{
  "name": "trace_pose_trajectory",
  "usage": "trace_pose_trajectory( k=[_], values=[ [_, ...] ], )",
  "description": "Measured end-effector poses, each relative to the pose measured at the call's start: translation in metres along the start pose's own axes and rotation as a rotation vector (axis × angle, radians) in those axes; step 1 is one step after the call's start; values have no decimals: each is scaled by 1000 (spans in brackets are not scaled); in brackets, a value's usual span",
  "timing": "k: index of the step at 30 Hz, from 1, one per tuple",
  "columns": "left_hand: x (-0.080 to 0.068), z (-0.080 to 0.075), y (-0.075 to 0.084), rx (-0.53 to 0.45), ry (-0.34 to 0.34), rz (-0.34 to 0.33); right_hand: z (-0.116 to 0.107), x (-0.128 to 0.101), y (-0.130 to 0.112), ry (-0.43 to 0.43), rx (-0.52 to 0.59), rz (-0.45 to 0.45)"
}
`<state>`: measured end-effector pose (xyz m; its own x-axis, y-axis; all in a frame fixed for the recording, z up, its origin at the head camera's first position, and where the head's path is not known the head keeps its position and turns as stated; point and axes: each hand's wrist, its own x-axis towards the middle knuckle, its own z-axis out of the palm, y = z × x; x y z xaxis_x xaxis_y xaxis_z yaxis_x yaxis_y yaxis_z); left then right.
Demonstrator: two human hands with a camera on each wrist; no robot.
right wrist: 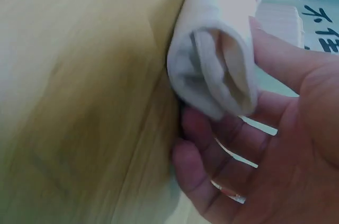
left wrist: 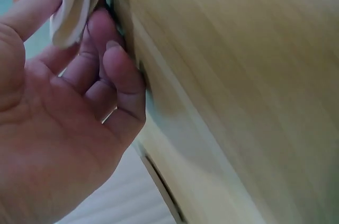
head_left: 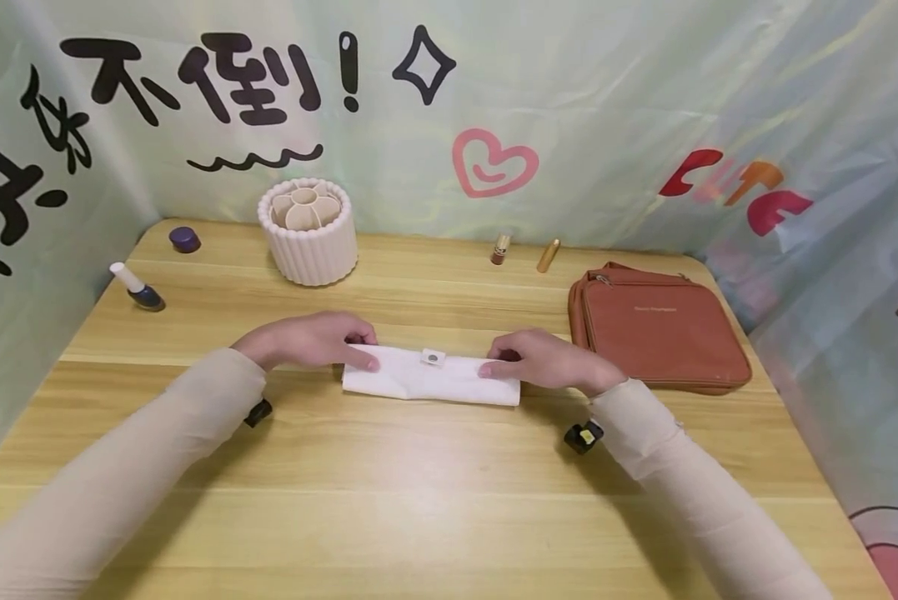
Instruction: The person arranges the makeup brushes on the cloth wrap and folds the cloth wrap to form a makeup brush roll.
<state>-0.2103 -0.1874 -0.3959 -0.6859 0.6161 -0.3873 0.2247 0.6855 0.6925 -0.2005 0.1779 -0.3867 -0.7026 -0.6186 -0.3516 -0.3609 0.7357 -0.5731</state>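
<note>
Pinching either end of the rolled white pouch (head_left: 431, 377), the left hand (head_left: 309, 340) and right hand (head_left: 549, 361) have it mostly rolled, its snap apparently unfastened between them.

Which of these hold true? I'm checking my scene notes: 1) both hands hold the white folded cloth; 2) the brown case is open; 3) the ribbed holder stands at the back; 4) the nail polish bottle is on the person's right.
1) True: the left hand and right hand hold the ends of the white folded cloth.
2) False: the brown case is zipped shut.
3) True: the ribbed holder stands upright by the backdrop.
4) False: the nail polish bottle lies on the left.
</note>
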Motion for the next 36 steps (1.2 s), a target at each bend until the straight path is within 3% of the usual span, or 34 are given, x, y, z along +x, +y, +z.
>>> trace_pose_trajectory(
  k=[8, 15, 22, 26, 36],
  values=[
    [-8, -3, -5, 8, -12, -22, -7, -15, 18, -32, 133, 39],
    [-7, -2, -4, -33, 21, -37, -3, -18, 22, -15, 327, 73],
    [-8, 3, -2, 83, 75, -16, -5, -15, 23, -36, 344, 90],
    [-10, 5, 2, 112, 117, -44, -6, -16, 20, -30, 348, 118],
    [-13, -1, -10, -85, 80, -67, -4, -14, 25, 10, 398, 124]
  ],
)
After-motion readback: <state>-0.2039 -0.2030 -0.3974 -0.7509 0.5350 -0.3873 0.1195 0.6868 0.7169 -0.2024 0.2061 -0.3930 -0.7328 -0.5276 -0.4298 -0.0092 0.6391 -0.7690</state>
